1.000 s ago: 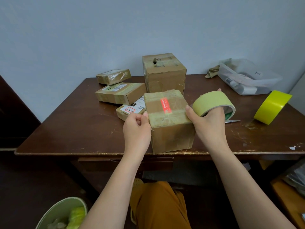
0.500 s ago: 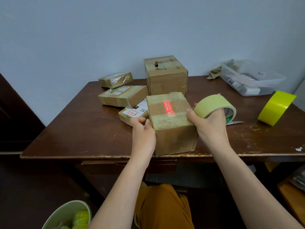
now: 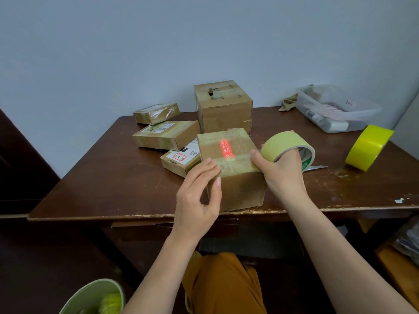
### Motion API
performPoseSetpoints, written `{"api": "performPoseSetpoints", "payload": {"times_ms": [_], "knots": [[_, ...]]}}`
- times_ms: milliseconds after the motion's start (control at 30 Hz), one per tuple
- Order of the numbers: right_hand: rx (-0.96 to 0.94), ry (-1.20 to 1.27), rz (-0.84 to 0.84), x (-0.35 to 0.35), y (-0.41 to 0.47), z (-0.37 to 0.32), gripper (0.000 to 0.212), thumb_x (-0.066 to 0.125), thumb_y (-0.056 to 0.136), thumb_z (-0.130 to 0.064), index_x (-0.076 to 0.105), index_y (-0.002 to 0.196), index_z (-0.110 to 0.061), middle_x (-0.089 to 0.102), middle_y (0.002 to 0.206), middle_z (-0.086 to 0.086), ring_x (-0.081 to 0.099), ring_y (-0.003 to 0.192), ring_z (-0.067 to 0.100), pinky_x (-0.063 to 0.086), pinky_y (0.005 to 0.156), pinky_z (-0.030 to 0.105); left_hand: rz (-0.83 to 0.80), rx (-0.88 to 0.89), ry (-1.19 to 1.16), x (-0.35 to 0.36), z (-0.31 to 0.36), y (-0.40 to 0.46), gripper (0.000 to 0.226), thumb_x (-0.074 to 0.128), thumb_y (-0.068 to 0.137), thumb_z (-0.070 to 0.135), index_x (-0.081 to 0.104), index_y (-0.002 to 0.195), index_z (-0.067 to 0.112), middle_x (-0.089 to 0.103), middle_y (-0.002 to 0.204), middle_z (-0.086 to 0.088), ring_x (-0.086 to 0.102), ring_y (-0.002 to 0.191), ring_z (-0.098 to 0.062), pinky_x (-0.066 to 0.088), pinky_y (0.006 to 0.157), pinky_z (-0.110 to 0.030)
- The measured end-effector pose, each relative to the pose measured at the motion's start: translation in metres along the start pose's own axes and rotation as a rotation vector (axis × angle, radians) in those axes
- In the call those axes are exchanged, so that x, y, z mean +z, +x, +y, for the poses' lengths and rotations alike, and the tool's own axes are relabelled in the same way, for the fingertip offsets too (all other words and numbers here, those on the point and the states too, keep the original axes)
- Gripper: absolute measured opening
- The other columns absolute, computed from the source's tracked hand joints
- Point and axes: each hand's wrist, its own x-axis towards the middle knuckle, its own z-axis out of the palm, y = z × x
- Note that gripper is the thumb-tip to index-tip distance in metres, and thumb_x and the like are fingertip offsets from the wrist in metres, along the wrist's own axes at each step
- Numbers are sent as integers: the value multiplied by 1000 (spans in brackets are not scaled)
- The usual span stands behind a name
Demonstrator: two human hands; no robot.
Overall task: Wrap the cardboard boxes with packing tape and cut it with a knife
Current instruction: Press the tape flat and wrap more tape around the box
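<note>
The left hand (image 3: 199,196), fingers loosely extended, is pressing tape onto the cardboard box (image 3: 231,168); the right hand (image 3: 283,173), probably feeding it, is gripping the tape roll (image 3: 286,145).

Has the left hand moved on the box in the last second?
Yes. The left hand slid from the box's left side toward its near corner.

Boxes and tape rolls spread across the tabletop (image 3: 95,177).
Nearest box (image 3: 235,168) at the front edge, between left hand (image 3: 199,198) and right hand (image 3: 283,175); three flat boxes (image 3: 166,134) behind-left, tall box (image 3: 223,105) directly behind; held tape roll (image 3: 288,146) just right, second roll (image 3: 368,147) farther right, bin (image 3: 335,109) in the back-right corner.
</note>
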Motion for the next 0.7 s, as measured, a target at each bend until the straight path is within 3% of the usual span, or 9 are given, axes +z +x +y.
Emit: {"api": "performPoseSetpoints", "payload": {"times_ms": [200, 333, 467, 700], "knots": [[16, 8, 3, 3, 1, 3, 48, 77, 83, -36, 53, 114, -9, 57, 100, 6, 55, 91, 13, 40, 60, 23, -34, 11, 37, 2, -8, 4, 24, 54, 94, 12, 71, 106, -1, 67, 110, -12, 55, 118, -14, 39, 106, -17], [21, 26, -4, 3, 1, 2, 61, 77, 83, -37, 50, 129, -7, 59, 108, 6, 57, 100, 19, 43, 67, 26, -111, 1, 57, -4, -5, 6, 30, 52, 95, 15, 69, 116, 3, 63, 114, -9, 52, 121, -13, 36, 106, -15], [21, 32, -9, 3, 1, 4, 52, 77, 82, -36, 51, 119, -10, 61, 110, 6, 57, 99, 18, 45, 66, 23, -141, -9, 93, -2, -4, 7, 34, 52, 94, 19, 68, 119, 3, 61, 112, -9, 51, 119, -16, 35, 106, -15], [17, 61, -14, 4, 2, 6, 64, 77, 83, -35, 45, 133, -9, 60, 114, 5, 56, 102, 16, 43, 69, 22, -170, -7, 94, -4, -3, 9, 37, 51, 95, 21, 66, 124, 5, 56, 109, -7, 48, 117, -13, 31, 105, -10]]}}
